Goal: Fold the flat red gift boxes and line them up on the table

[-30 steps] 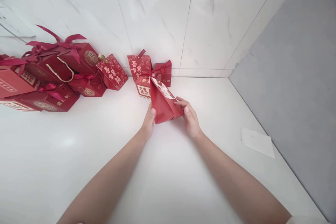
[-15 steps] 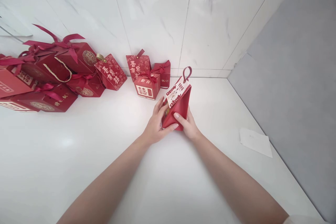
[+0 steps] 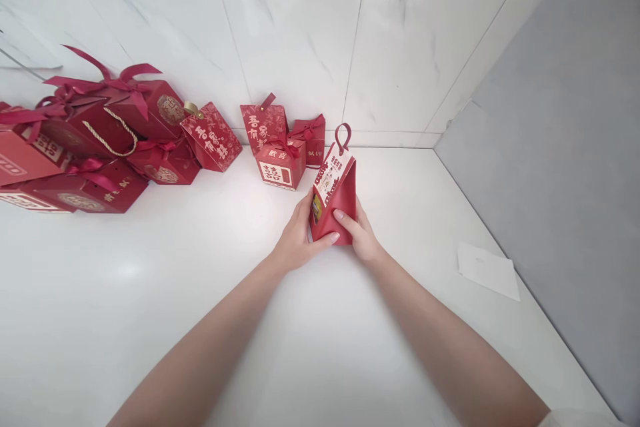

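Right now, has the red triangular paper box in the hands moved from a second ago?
Yes: the red triangular paper box has turned and shifted right, uncovering the red bow-tied cube box it partly hid.

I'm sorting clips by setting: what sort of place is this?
Probably an indoor counter or tabletop, though which room I can't tell. It shows in the smooth white surface, the marbled wall tiles behind it and the red gift boxes grouped near the wall.

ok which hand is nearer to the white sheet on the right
Right. The right hand holds the red box from the right, left of the white sheet; the left hand holds its left side, farther from the sheet.
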The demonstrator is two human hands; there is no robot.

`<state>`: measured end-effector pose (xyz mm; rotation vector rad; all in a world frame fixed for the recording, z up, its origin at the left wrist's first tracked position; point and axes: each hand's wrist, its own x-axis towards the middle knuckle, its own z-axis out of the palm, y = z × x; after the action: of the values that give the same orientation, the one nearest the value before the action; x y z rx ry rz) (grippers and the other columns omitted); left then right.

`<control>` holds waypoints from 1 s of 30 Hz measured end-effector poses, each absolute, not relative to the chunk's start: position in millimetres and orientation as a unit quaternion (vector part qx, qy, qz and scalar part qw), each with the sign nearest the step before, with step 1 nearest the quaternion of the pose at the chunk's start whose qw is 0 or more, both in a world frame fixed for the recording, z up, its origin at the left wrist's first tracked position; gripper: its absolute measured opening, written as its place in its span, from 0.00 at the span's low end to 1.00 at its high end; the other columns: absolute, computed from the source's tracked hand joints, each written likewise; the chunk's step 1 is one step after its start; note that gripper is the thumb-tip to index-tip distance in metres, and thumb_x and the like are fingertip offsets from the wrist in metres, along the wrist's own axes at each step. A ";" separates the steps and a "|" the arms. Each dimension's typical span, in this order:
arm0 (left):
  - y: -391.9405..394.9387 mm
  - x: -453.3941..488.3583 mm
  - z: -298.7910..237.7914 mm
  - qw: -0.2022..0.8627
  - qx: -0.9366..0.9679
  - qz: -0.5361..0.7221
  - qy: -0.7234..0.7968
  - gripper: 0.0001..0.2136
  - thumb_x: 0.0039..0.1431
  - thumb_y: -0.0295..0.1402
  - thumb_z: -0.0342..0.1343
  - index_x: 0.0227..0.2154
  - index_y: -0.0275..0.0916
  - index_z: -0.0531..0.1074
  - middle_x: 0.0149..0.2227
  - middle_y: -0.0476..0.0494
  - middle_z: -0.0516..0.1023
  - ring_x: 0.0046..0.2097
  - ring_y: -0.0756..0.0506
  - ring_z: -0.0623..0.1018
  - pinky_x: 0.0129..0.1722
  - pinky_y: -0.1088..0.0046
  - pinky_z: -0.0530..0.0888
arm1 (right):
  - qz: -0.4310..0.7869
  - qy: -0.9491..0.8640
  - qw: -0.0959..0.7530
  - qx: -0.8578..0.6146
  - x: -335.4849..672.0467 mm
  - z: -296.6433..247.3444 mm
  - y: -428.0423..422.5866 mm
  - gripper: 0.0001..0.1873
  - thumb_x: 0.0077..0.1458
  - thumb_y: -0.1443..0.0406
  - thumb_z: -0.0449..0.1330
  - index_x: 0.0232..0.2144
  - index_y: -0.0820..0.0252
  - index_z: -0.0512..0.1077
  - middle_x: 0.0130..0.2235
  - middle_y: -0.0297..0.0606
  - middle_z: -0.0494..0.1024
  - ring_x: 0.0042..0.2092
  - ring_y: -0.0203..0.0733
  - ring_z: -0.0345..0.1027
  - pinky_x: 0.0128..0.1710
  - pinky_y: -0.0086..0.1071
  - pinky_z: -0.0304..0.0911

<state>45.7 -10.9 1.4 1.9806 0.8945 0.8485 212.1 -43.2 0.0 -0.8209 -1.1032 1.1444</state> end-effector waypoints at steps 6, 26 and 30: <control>-11.0 45.5 0.2 0.394 0.779 0.337 0.353 0.48 0.53 0.42 0.64 0.69 0.47 0.38 0.69 0.40 0.51 0.69 0.34 0.55 0.66 0.55 0.58 | 0.495 -0.477 0.629 -0.363 211.1 -0.4 -42.9 0.33 0.57 0.56 0.63 0.63 0.46 0.58 0.65 0.34 0.63 0.64 0.52 0.58 0.62 0.49 0.60; -10.8 45.2 0.0 0.385 0.784 0.331 0.356 0.48 0.54 0.42 0.63 0.69 0.46 0.38 0.69 0.40 0.51 0.69 0.36 0.55 0.66 0.54 0.59 | 0.491 -0.488 0.625 -0.361 211.6 0.0 -43.0 0.34 0.58 0.56 0.62 0.64 0.46 0.57 0.65 0.34 0.62 0.65 0.52 0.57 0.63 0.50 0.59; -10.6 45.4 0.1 0.385 0.784 0.332 0.356 0.47 0.54 0.43 0.63 0.69 0.46 0.38 0.69 0.39 0.51 0.69 0.36 0.55 0.66 0.54 0.58 | 0.488 -0.492 0.624 -0.361 211.7 0.3 -42.9 0.34 0.59 0.56 0.61 0.64 0.46 0.56 0.66 0.34 0.61 0.65 0.52 0.57 0.63 0.49 0.59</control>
<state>45.4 -10.6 0.1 1.9979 0.9067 0.8445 211.7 -42.9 0.3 -0.8280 -1.1294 1.1209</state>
